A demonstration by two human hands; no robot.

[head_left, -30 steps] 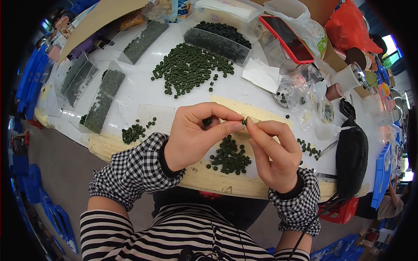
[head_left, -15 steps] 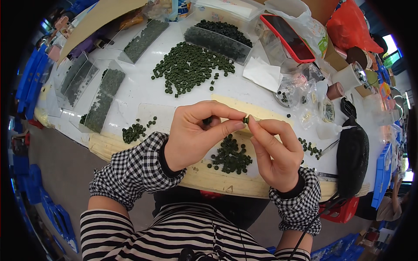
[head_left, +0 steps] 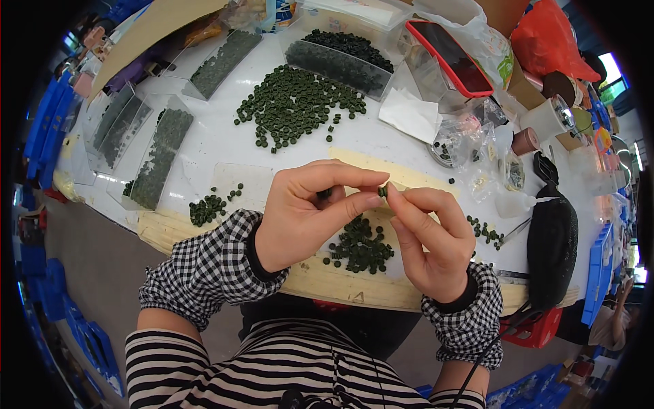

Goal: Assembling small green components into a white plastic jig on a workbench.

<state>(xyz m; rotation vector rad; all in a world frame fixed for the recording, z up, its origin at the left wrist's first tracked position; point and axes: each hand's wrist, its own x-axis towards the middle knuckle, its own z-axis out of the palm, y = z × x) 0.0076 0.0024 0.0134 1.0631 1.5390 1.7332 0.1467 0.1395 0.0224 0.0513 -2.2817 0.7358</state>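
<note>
At the centre, my right hand (head_left: 434,238) pinches a small dark green round piece (head_left: 383,191) between thumb and forefinger. My left hand (head_left: 294,217) meets it from the other side, its thumb and forefinger tips close against the piece. More dark green pieces (head_left: 324,193) show within the curled fingers of my left hand. Below, between the hands, lies a small heap of the same round pieces (head_left: 364,251), partly hidden by my left thumb. Another small cluster (head_left: 207,210) lies to the left of my left wrist.
A large spread of green pieces (head_left: 293,102) covers the back middle. Clear boxes (head_left: 160,160) of pieces stand left and behind. At the right are a white napkin (head_left: 411,116), a red-cased phone (head_left: 449,58), tweezers (head_left: 516,232) and a black pouch (head_left: 553,245).
The piece at my fingertips has turned slightly and shows more of its face. My left thumb and forefinger have parted a little. Both hands stay nearly in place.
</note>
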